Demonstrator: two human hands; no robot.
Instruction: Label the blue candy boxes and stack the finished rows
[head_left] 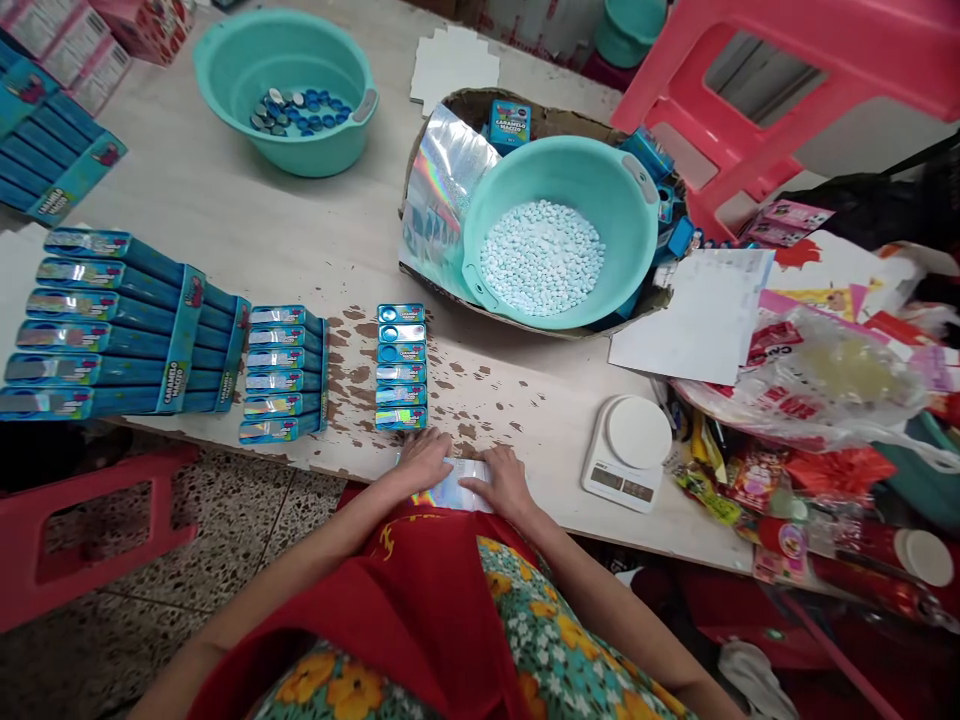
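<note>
My left hand (pixel 422 459) and my right hand (pixel 505 482) rest on a shiny holographic foil pouch (pixel 453 488) at the table's near edge, fingers pressed down on it from either side. Just beyond the hands lies a short column of small blue candy tins (pixel 400 367). Further back a teal basin (pixel 561 232) holds many small white tablets (pixel 541 256) and sits in a cardboard tray with a holographic foil sheet (pixel 442 180).
Rows of blue packed boxes (pixel 120 320) and a smaller stack (pixel 285 372) lie at left. A second teal basin (pixel 286 88) holds blue discs. A white scale (pixel 627 452) stands right of my hands, with paper and wrappers beyond. A pink stool (pixel 780 90) stands behind.
</note>
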